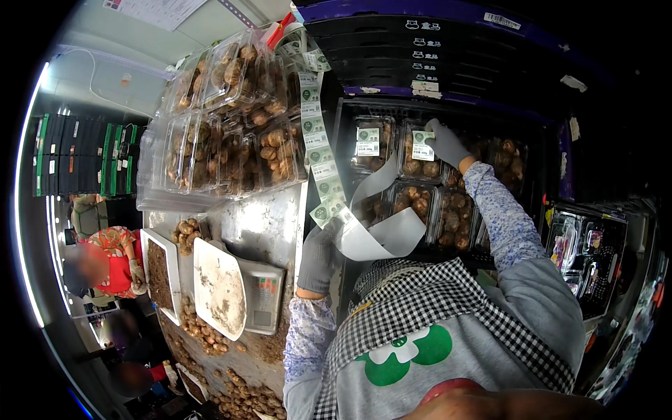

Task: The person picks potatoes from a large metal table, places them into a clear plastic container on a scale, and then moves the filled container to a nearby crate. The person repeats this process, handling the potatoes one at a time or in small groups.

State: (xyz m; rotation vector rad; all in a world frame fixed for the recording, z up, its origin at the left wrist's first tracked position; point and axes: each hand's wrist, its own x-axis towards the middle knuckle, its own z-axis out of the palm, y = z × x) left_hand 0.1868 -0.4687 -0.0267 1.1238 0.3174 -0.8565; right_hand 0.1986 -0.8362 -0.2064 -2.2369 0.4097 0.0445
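My left hand [317, 260], in a grey glove, is closed on a long strip of green-and-white labels [319, 154] that runs up the table edge. White backing paper [392, 236] curls away from it to the right. My right hand [448, 143], also gloved, reaches over a clear plastic box [420, 168] of small brown tubers that look like taro. Its fingertips are pinched at the right edge of a label [423, 145] on the lid. Beside it, another box carries a label [367, 141]; several boxes in the black crate [343, 115] show none.
Filled clear boxes [231, 150] are stacked on the metal table [269, 217]. Nearer stand a scale [265, 297] with a soiled white tray [218, 287] and loose tubers [203, 332]. Black crates [420, 52] rise behind. A person in red [115, 262] works at far left.
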